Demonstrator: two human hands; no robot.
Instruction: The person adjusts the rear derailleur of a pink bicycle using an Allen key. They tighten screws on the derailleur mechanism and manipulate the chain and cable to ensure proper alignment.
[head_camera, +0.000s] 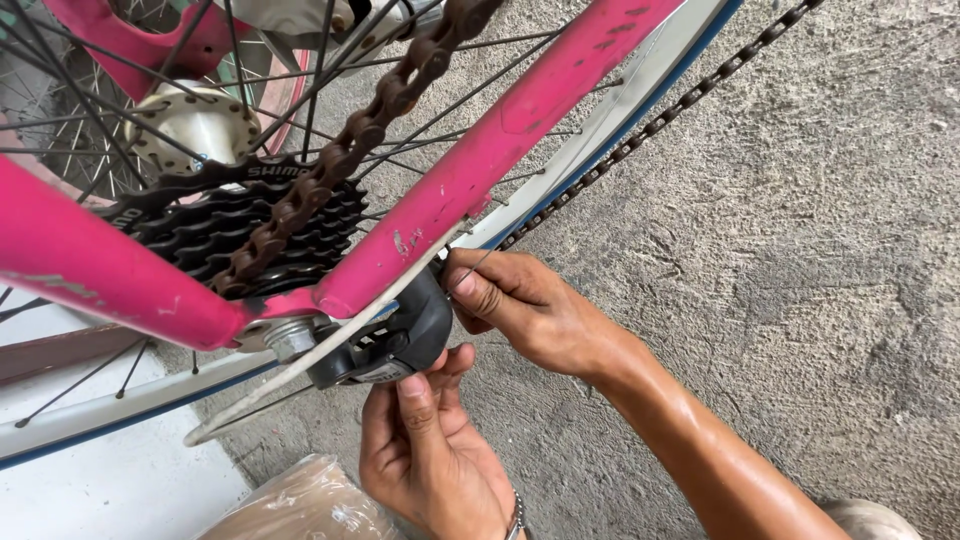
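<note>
Floor: rough grey concrete floor fills the right half of the frame.
Frame: thick pink metal bicycle frame tubes cross from upper right to left centre, meeting at the axle nut.
Wheel: white rim with blue edge and thin dark spokes, upper left to lower left.
Cogs: black stack of toothed metal sprockets at left centre, with the rusty brown link chain lying over them.
Derailleur: black plastic-and-metal gear mechanism hangs just below the frame joint, centre of the frame.
Left hand: I see my left hand at bottom centre, closed around the underside of the derailleur, thumb pressing up on it.
Right hand: my right hand pinches a thin steel cable between thumb and finger, just beside the derailleur.
Bag: crumpled clear plastic bag at the bottom edge.
Risk: I judge the cable may slip from the pinch, because it is thin and the fingers look oily; a frayed end could also prick the skin.
</note>
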